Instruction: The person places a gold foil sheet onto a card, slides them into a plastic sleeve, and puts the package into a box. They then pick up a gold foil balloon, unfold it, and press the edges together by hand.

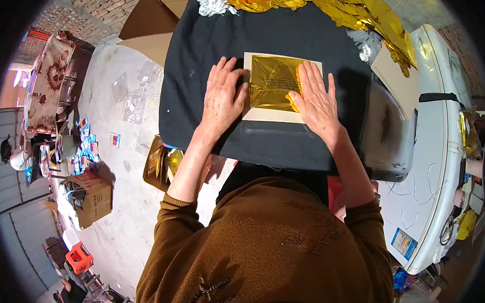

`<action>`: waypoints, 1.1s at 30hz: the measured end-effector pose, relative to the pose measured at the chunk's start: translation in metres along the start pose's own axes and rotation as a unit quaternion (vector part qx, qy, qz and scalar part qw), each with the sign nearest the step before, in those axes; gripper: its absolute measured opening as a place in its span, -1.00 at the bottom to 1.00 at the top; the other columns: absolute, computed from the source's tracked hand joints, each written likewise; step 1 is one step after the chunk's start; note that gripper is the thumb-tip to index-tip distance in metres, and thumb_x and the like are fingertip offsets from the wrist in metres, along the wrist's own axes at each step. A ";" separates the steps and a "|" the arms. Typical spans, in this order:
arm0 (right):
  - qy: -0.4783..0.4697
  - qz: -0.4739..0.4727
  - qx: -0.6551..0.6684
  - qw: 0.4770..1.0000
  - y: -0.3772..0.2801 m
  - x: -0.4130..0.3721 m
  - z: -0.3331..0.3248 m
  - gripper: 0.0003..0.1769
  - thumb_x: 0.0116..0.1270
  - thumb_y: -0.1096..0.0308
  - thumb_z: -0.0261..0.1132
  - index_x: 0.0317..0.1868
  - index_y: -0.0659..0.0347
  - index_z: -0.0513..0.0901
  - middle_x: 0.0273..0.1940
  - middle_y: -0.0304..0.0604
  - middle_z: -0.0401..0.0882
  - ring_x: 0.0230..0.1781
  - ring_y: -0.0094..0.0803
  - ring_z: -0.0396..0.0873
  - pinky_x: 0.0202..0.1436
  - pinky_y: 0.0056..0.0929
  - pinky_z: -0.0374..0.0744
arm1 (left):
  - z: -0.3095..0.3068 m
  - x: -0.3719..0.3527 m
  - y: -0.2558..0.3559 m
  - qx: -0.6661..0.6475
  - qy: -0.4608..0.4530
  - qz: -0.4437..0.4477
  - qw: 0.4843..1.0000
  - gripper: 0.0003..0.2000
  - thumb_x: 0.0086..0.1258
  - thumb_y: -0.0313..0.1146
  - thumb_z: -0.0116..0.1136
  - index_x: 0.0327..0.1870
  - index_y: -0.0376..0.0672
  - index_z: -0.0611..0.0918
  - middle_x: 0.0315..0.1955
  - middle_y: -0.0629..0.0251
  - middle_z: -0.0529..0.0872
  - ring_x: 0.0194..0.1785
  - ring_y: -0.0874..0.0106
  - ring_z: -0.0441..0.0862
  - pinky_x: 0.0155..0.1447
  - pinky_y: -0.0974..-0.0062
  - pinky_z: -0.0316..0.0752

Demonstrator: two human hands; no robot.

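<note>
A sheet of gold foil lies on a cream card in the middle of a black cloth-covered table. My right hand presses flat on the foil's right side, over a small orange piece that shows under the palm. My left hand rests flat on the black cloth, its fingertips touching the card's left edge. Neither hand grips anything.
Crumpled gold foil and white string lie at the table's far edge. A white appliance stands to the right, cardboard boxes to the left. The concrete floor holds a cardboard box and scattered packets.
</note>
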State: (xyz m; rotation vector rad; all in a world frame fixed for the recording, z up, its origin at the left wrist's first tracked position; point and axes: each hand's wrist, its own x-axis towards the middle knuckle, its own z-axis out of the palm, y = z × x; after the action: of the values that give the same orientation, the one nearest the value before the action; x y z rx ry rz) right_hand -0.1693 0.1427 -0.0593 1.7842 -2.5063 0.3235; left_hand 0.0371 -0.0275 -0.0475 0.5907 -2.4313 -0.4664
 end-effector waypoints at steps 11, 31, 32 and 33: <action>0.007 -0.004 0.001 1.000 0.000 -0.001 0.002 -0.17 0.66 -0.11 -0.01 0.70 0.22 0.06 0.74 -0.07 -0.08 0.77 -0.25 -0.20 0.74 0.20 -0.25 | -0.016 -0.028 0.013 0.035 -0.012 0.030 0.999 -0.76 0.43 -0.43 0.32 0.08 -0.19 0.76 0.35 0.12 0.63 0.56 0.04 0.40 0.64 -0.07 0.18; -0.018 -0.002 -0.048 0.999 0.002 -0.001 0.003 -0.24 0.66 -0.11 -0.10 0.66 0.21 0.19 0.72 -0.06 0.00 0.76 -0.22 -0.15 0.74 0.20 -0.26 | 0.039 0.034 0.028 -0.011 -0.093 0.176 0.980 -0.42 0.72 0.04 -0.14 0.63 -0.03 0.35 0.63 0.05 0.24 0.70 0.09 0.11 0.74 0.03 -0.01; -0.028 0.000 -0.068 0.997 0.003 0.000 0.003 -0.23 0.66 -0.11 -0.09 0.67 0.20 0.18 0.73 -0.07 -0.03 0.76 -0.22 -0.16 0.75 0.21 -0.26 | 0.049 0.033 0.028 -0.025 -0.108 0.171 0.979 -0.39 0.74 0.13 -0.27 0.66 0.02 0.30 0.65 0.08 0.20 0.72 0.12 0.07 0.77 0.07 -0.07; -0.019 0.000 -0.048 0.999 0.003 0.000 0.003 -0.23 0.66 -0.11 -0.09 0.67 0.20 0.17 0.73 -0.07 -0.04 0.76 -0.22 -0.16 0.75 0.21 -0.27 | 0.052 0.031 0.029 0.011 -0.118 0.174 0.978 -0.37 0.73 0.15 -0.29 0.66 0.02 0.29 0.65 0.08 0.21 0.72 0.13 0.06 0.77 0.07 -0.08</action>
State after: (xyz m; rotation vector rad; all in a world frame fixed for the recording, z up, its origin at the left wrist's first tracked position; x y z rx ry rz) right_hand -0.1715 0.1430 -0.0630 1.7724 -2.5005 0.1676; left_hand -0.0263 -0.0091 -0.0605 0.1138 -2.6949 -0.3792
